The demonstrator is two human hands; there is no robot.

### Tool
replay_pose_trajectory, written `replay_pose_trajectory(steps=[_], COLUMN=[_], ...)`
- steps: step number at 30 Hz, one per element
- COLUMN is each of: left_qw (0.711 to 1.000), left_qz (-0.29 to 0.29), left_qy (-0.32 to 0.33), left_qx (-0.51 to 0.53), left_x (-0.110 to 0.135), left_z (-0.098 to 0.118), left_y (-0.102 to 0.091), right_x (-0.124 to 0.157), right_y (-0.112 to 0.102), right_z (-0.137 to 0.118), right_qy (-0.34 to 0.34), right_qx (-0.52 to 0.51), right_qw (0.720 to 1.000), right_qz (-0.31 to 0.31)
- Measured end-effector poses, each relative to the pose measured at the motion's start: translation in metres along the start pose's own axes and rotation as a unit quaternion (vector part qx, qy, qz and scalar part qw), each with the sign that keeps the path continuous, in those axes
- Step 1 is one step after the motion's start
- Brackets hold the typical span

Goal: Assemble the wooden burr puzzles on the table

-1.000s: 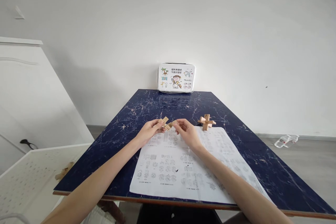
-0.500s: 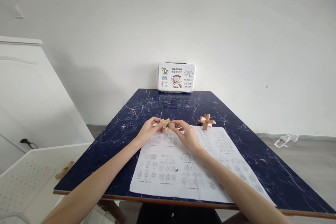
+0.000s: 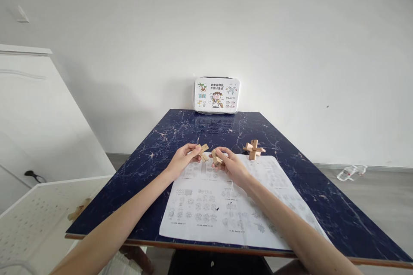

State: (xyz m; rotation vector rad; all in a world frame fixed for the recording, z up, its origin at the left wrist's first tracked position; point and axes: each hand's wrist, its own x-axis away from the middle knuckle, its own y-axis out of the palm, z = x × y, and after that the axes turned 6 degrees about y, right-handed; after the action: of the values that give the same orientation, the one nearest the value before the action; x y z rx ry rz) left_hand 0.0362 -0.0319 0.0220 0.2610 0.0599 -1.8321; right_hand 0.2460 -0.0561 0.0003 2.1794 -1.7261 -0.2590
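My left hand (image 3: 182, 159) pinches a small crossed pair of wooden puzzle pieces (image 3: 203, 151) above the far edge of a printed instruction sheet (image 3: 226, 206). A short gap to the right, my right hand (image 3: 231, 164) is closed on a single wooden puzzle bar (image 3: 215, 157). The two held parts do not touch. An assembled wooden burr puzzle (image 3: 254, 149) stands on the dark blue marble table (image 3: 155, 167), just beyond the sheet's far right corner.
A white cartoon-printed case (image 3: 217, 95) leans on the wall at the table's far edge. A white perforated tray (image 3: 29, 219) with a wooden piece (image 3: 78, 211) sits low on the left. A clear plastic bottle (image 3: 351, 173) lies on the floor at right.
The two hands had brought the wooden parts together half a second ago; now they are pulled apart, the right hand having drawn its bar back to the right.
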Motion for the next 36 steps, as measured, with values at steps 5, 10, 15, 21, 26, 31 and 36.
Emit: replay_pose_trajectory(steps=[5,10,15,21,26,31,36], left_qw=[1.0,0.999,0.999,0.999,0.999,0.999,0.997], left_qz=[0.004,0.012,0.001,0.006,-0.002,-0.025,-0.026], left_qy=[-0.014,-0.029,-0.029,-0.034,-0.038,-0.012,0.016], left_qx=[0.017,0.032,0.03,0.031,0.021,-0.028,-0.071], left_x=[-0.0006,-0.0015,-0.002,-0.0012,-0.0008,-0.001,-0.0005], left_z=[-0.0011,-0.0028,-0.005,-0.0022,-0.0028,-0.0049,-0.0034], left_y=[-0.0006,-0.0014,-0.0026,-0.0018,-0.0006,-0.0009,-0.0008], right_x=[-0.0003,-0.0021,-0.0038,-0.0057,-0.0056,-0.0021,0.0017], right_y=[-0.0017,-0.0039,-0.0056,-0.0066,-0.0076,-0.0034,-0.0009], right_z=[-0.0014,-0.0013,0.0001,0.0024,0.0046,0.0012,-0.0046], right_qy=[0.012,0.019,0.05,0.033,0.037,0.025,0.0], right_qx=[-0.026,-0.062,-0.043,-0.048,-0.046,-0.015,0.03], right_qw=[0.999,0.998,0.998,0.998,0.998,0.996,0.991], right_qz=[-0.037,0.0,0.007,-0.014,-0.006,-0.081,-0.128])
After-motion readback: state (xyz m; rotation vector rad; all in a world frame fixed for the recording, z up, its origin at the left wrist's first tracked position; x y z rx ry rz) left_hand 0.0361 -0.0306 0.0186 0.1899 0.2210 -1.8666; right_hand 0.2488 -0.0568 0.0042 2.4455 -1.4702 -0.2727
